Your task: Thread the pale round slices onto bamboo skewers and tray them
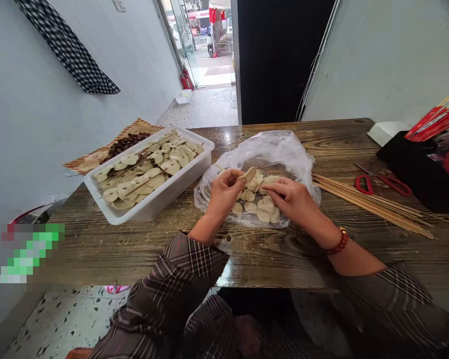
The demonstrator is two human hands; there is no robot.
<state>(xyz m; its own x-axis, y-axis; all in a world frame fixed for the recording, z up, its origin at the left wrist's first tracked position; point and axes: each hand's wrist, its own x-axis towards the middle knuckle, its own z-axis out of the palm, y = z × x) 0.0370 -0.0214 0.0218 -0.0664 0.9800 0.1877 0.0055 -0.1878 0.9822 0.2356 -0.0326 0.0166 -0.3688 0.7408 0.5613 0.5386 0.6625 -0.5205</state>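
Over an opened clear plastic bag (pixel 284 144), my left hand (pixel 224 192) pinches a pale, flat, rounded slice (pixel 249 175) between thumb and fingers. A thin stick end (pixel 219 167) shows just behind that hand. My right hand (pixel 294 197) is closed at the fingertips on the edge of another pale slice (pixel 270 180); its far fingers are partly hidden. Below both hands, several loose pale slices (pixel 265 209) lie on the bag. To the left, a white plastic tub (pixel 160 202) holds many similar slices threaded on thin skewers (pixel 145 182).
Bamboo skewers (pixel 374 204) lie in a bundle right of the bag, near red-handled scissors (pixel 364 184). A black bag (pixel 415 169) with red packets stands at the far right. Dark red pieces (pixel 129 143) rest on a patterned sheet (pixel 93 160) behind the tub. The wooden table (pixel 269 259) has a front edge.
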